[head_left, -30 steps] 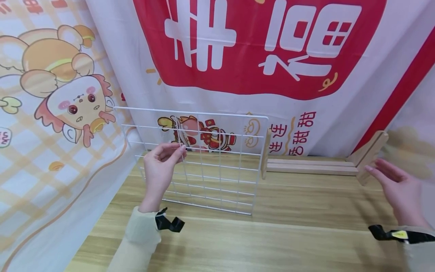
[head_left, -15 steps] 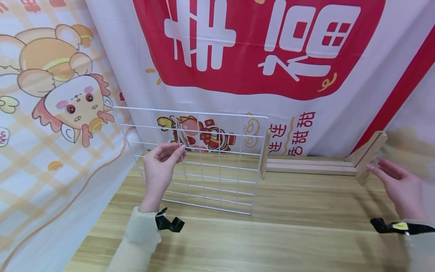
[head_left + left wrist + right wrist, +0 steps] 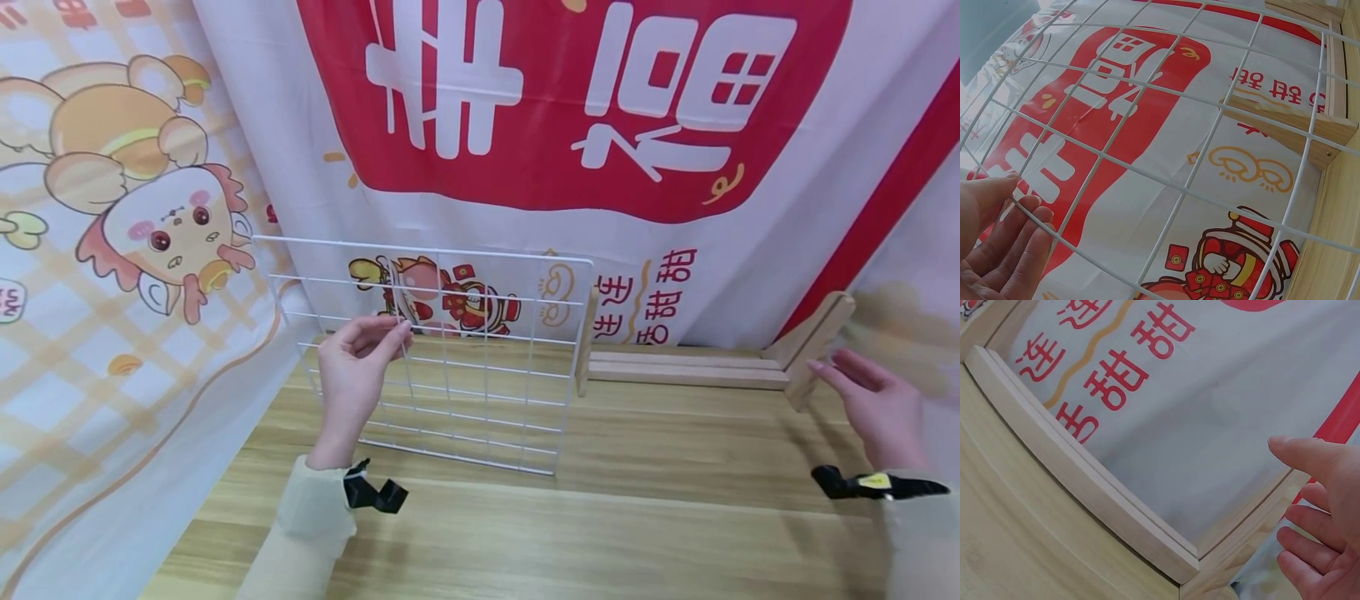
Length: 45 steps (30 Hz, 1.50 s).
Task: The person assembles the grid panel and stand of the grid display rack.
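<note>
I have left hand [image 3: 352,367] pinching grid [image 3: 447,362], probably to steady it; right hand [image 3: 881,404], fingers wide, near right end of stand [image 3: 686,377].

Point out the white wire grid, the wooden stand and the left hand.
White wire grid [image 3: 1103,154], left wrist view: a wire crossing.
Wooden stand [image 3: 686,370], head view: its crossbar.
Left hand [image 3: 354,367], head view: its middle.

I count two hands [image 3: 352,375] [image 3: 881,408], two wristbands [image 3: 363,490] [image 3: 903,487], one wire grid [image 3: 444,330] and, by the table's [image 3: 600,542] back edge, one wooden stand [image 3: 690,369].
</note>
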Tool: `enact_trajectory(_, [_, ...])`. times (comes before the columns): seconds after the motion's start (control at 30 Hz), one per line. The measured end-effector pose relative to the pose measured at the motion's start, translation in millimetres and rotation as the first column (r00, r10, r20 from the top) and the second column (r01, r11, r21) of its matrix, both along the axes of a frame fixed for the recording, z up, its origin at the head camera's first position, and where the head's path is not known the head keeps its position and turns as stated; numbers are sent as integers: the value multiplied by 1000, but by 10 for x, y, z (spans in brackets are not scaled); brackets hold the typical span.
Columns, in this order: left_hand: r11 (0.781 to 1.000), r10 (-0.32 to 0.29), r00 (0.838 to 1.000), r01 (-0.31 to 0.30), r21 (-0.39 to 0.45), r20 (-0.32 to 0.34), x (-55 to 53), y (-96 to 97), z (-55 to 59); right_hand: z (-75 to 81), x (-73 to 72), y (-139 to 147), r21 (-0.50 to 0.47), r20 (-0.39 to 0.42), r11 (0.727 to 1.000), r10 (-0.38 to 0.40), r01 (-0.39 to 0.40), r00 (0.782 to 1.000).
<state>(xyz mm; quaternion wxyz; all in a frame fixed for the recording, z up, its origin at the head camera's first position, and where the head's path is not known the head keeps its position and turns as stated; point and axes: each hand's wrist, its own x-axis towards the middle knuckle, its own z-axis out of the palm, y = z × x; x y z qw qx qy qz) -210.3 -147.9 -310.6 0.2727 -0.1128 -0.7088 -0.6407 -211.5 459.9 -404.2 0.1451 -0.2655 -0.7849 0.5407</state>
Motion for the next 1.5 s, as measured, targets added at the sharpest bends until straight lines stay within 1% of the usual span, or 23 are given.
enact_trajectory(0.2, [1000, 3, 1000, -3, 3, 7, -22, -17, -31, 18, -83, 54, -27, -10, 1000, -11, 11, 1000])
enact_trajectory(0.43, [1000, 6, 1000, -6, 22, 9, -185, -86, -198, 62, -194, 134, -71, -59, 997, -11, 6, 998])
enact_trajectory(0.5, [1000, 7, 1000, -7, 17, 0, -202, -90, -215, 75, -220, 152, -101, -77, 995, -12, 4, 997])
enact_trajectory(0.57, [1000, 2, 1000, -2, 15, -5, -179, -83, -189, 86, -248, 169, -123, -90, 992, -10, -1, 996])
enact_trajectory(0.7, [1000, -1, 1000, 1, 3, 5, -58, -37, -57, 137, -306, 175, -123, -65, 992, 3, -11, 998])
enact_trajectory(0.77, [1000, 1, 1000, -1, 0, 13, -6, -17, -3, 159, -334, 159, -82, -31, 997, 7, -10, 999])
enact_trajectory(0.87, [1000, 0, 1000, 0, 5, 11, -2, -14, 2, 166, -363, 142, -81, -39, 997, 16, -19, 999])
enact_trajectory(1.13, [1000, -12, 1000, 12, 9, -7, -9, -8, 7, 136, -389, 152, -149, -103, 988, 17, -32, 995])
enact_trajectory(1.27, [1000, -16, 1000, 16, 4, -12, -1, -8, 11, 135, -395, 143, -131, -87, 991, 17, -28, 996])
enact_trajectory(1.37, [1000, -16, 1000, 16, 2, -11, 5, -10, 14, 138, -398, 130, -100, -69, 995, 17, -24, 997])
enact_trajectory(1.5, [1000, -19, 1000, 19, 3, -10, 9, -14, 13, 136, -389, 123, -107, -77, 994, 20, -28, 997])
